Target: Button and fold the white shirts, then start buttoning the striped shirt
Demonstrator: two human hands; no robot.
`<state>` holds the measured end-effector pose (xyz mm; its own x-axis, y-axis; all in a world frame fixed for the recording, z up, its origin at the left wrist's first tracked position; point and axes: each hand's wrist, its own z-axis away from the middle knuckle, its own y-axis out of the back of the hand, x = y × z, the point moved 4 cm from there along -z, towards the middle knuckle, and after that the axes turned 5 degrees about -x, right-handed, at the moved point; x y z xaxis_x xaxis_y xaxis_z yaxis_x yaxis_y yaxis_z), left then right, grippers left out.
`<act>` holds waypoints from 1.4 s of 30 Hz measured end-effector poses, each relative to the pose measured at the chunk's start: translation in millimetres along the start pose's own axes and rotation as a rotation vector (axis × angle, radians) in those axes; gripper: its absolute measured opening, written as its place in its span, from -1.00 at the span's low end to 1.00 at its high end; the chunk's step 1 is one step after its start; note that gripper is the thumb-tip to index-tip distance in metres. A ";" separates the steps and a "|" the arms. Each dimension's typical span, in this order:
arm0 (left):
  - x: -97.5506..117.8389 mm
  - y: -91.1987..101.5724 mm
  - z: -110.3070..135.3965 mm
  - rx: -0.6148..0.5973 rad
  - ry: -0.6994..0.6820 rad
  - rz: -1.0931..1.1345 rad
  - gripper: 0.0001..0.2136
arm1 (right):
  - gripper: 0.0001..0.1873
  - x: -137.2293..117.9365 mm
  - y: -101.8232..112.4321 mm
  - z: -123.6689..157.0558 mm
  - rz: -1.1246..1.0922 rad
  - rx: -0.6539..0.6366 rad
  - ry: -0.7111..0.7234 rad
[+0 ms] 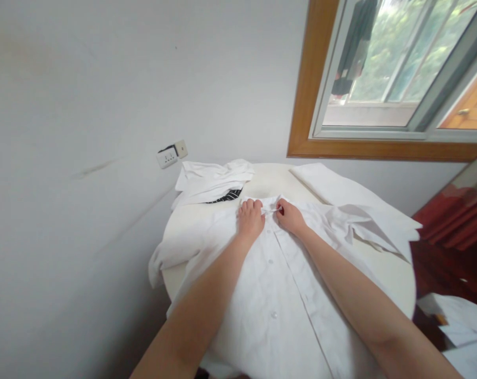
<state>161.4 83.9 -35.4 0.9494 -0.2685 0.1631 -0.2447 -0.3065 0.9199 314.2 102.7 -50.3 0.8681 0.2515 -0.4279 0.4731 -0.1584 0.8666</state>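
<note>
A white button-up shirt [254,310] lies spread front side up, its collar [270,202] toward the wall and its button strip running down toward me. At the collar's left side, my left hand [251,218] is closed on the cloth with its fingers curled over. Just to the right, my right hand [289,217] pinches the collar's other side between thumb and fingers. A narrow fold of collar stretches between the two hands. One sleeve [171,255] hangs over the left edge of the table; the other lies crumpled at right. My fingertips are partly hidden in the cloth.
The round cream table [275,176] stands against the wall. Crumpled white cloth [218,176] with a dark striped piece [226,197] lies at back left, a flat white cloth [341,192] at back right. More white items [463,321] sit low at right. A wall socket [167,157] is at left.
</note>
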 end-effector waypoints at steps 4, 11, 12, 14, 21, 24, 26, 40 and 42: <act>5.6 3.4 1.5 -0.013 -0.050 -0.021 -0.78 | -0.80 3.1 0.5 -0.6 -0.081 0.023 0.000; -1.1 -6.6 0.0 -0.106 -0.078 -0.002 -0.84 | -0.77 -6.3 -0.2 3.2 0.035 -0.020 0.038; -1.8 -7.5 -0.9 -0.106 -0.073 0.001 -0.84 | -0.73 -7.6 -0.3 3.3 0.060 -0.019 0.031; -2.6 -9.4 -3.0 -0.111 -0.063 0.010 -0.84 | -0.62 -9.2 -1.1 2.5 0.096 -0.031 0.014; -1.2 -14.5 -6.9 -0.128 -0.055 0.014 -0.86 | -0.66 -3.7 -0.7 -2.4 0.030 -0.044 -0.001; 0.6 -13.8 -6.1 -0.127 -0.047 0.010 -0.84 | -0.68 4.1 -0.3 -4.7 -0.185 -0.029 -0.051; 2.0 -13.0 -5.4 -0.134 -0.055 0.008 -0.85 | -0.70 8.0 -2.3 -6.9 -0.413 -0.049 -0.082; 8.4 -16.1 -6.6 -0.191 -0.051 0.070 -0.84 | -0.77 18.8 -18.6 -7.4 -0.663 -0.063 0.013; 8.7 -16.1 -6.0 -0.172 -0.045 0.063 -0.83 | -0.71 18.3 -18.1 -5.6 -0.624 -0.052 0.047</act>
<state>174.7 91.9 -46.6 0.9225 -0.3237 0.2102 -0.2629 -0.1280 0.9563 320.7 115.5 -72.4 0.4223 0.3238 -0.8467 0.8799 0.0779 0.4687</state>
